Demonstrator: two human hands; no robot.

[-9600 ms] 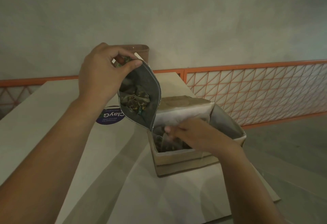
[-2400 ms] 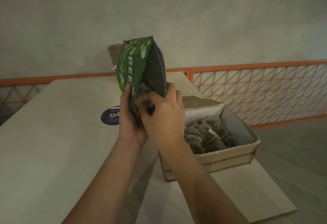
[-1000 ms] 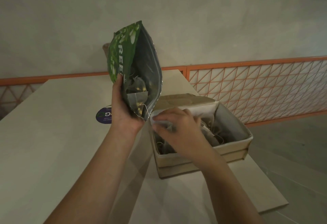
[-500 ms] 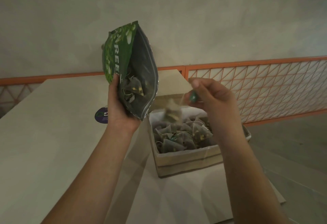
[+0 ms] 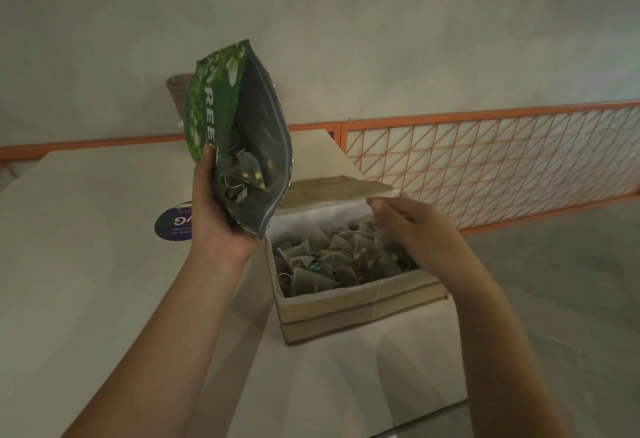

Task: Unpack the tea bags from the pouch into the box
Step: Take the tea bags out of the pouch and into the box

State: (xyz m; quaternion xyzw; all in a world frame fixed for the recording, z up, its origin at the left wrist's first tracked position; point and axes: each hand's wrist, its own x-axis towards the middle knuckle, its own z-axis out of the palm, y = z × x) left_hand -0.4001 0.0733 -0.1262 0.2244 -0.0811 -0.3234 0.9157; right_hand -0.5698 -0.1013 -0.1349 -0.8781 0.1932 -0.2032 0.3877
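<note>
Your left hand point(image 5: 221, 209) grips the green foil pouch point(image 5: 239, 136) tilted mouth-down toward the lined cardboard box point(image 5: 349, 306) for reaching; your right hand point(image 5: 412, 226) hovers slack-fingered, empty, over the pyramid tea bags point(image 5: 332, 257).

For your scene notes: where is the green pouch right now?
In the head view, the green pouch is left of centre, held up in the left hand, its open mouth beside the box.

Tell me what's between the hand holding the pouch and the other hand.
In the head view, between the left hand and right hand lie the pouch mouth and the tea bags in the box.
</note>
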